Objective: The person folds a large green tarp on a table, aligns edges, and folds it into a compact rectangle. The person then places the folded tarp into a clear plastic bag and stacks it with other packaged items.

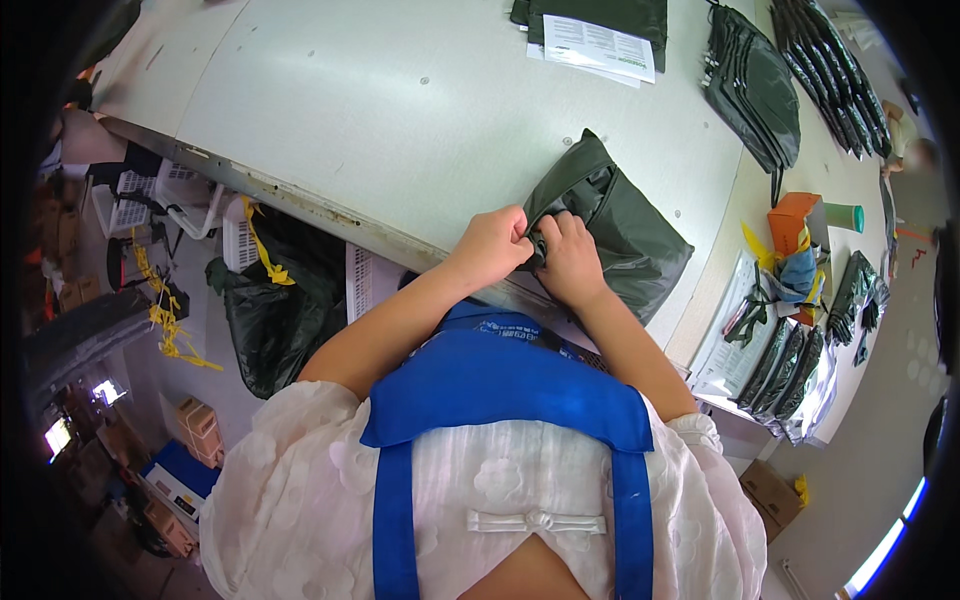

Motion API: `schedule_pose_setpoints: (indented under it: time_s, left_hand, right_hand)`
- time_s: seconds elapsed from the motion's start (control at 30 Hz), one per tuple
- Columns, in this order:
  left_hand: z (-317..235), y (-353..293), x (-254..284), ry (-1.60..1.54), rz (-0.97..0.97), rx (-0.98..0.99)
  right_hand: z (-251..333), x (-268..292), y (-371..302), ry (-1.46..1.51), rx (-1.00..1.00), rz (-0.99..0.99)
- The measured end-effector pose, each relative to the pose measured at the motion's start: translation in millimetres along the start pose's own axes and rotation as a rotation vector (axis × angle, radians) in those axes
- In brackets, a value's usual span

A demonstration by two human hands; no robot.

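Note:
A dark green fabric pouch (640,235) lies at the table's near edge, right in front of me. My left hand (495,245) pinches the pouch's left end, fingers curled in. Close beside it, my right hand (570,258) grips the same end, its fingertips folded into the dark cloth. What exactly lies between the fingertips is hidden. The pouch's far corner points up and away, and an open fold shows along its upper side.
The pale table (350,110) spreads ahead. Dark green pouches with printed sheets (600,48) lie at the back; stacked pouches (755,90) and black packets (835,75) sit far right. An orange box (797,220) stands right. A black bag (285,320) hangs by the left edge.

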State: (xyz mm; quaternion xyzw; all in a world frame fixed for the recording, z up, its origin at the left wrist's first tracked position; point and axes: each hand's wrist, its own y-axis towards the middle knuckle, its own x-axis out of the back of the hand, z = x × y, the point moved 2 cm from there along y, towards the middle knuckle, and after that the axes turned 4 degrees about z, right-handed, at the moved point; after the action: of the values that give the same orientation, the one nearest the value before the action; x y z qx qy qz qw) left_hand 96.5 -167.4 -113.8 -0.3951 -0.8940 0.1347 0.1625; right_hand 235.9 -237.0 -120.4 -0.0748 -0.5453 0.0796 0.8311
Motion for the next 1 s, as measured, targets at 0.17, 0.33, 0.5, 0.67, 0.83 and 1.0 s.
schedule_pose_setpoints:
  time_s: [0.17,0.33,0.5,0.67,0.83,1.0]
  left_hand:
    - [1,4,5,-0.142,-0.007,0.079]
    - [-4,2,11,-0.022,-0.044,-0.016]
    - [-17,-4,5,0.145,0.000,-0.153]
    - [6,-6,4,0.095,-0.013,-0.114]
    - [9,-5,3,0.108,-0.017,-0.118]
    - [20,0,-16,0.226,0.054,-0.235]
  right_hand:
    - [-24,39,15,0.646,0.092,0.448]
    - [-28,31,25,0.724,-0.109,0.450]
    - [8,25,23,-0.059,-0.086,0.197]
    - [24,-11,22,-0.277,-0.063,0.080]
    - [26,11,16,-0.274,0.054,-0.099]
    - [9,-20,21,-0.364,0.018,0.219]
